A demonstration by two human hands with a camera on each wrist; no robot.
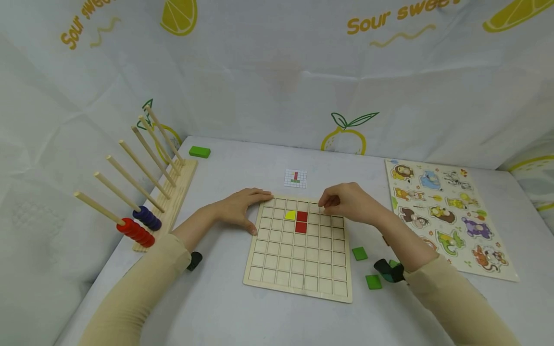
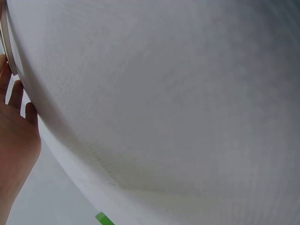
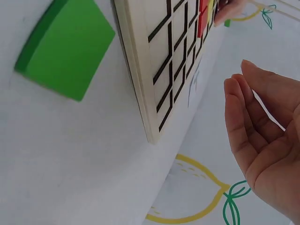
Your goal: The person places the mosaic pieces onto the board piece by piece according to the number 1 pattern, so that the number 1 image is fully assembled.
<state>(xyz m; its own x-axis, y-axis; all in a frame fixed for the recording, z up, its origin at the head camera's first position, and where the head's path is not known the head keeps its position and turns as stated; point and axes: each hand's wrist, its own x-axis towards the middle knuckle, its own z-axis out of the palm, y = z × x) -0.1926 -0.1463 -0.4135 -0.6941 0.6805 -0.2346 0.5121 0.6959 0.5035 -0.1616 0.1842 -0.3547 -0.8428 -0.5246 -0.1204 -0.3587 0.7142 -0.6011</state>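
A square wooden grid board [image 1: 283, 278] lies on the table. Set in its upper cells are a yellow piece with one rounded corner [image 1: 290, 215] and two red square tiles [image 1: 301, 216], one below the other. My left hand [image 1: 235, 206] rests at the board's upper left corner, thumb along the left side and fingers at the top edge. Over the upper right cells hovers my right hand [image 1: 352, 202], its fingers loosely bent. The right wrist view shows thumb and fingertips close together with nothing between them. Behind the board lies a small gridded card [image 1: 295, 178] with a red and green figure.
Green square tiles [image 1: 359, 253] lie right of the board, one partly hidden by the right wristband. An animal puzzle board [image 1: 489, 266] lies further right. At left stands a wooden peg rack [image 1: 186, 175] with red and dark blue rings. A green block [image 1: 199, 152] lies back left.
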